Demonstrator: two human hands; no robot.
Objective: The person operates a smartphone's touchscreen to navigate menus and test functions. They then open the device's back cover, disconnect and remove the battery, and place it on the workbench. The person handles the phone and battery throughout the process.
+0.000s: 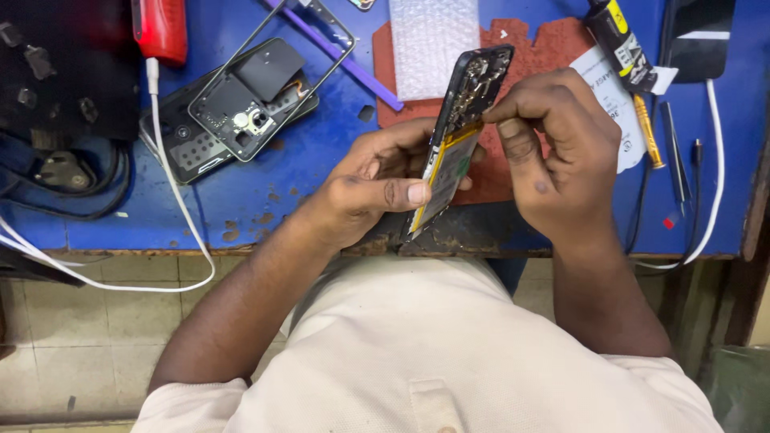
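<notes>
Blue tabletop [265, 192], paint chipped, above a tiled floor [72, 321]. The left hand [373, 188] grip clamps an opened phone [457, 136] edge-up; the right hand [553, 152] pinches its upper inner part. Left of the grip lies a dismantled phone [241, 108]; behind it, a red mat [553, 40].

Red tool [160, 28], top cut off

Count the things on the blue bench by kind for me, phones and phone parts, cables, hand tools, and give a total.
Opened phones and phone parts: 3 – opened phone in the left hand and right hand, dismantled phone, metal frame
White cables: 2 –
Hand tools: 3 – purple pry stick, screwdriver, tweezers
Total: 8
</notes>
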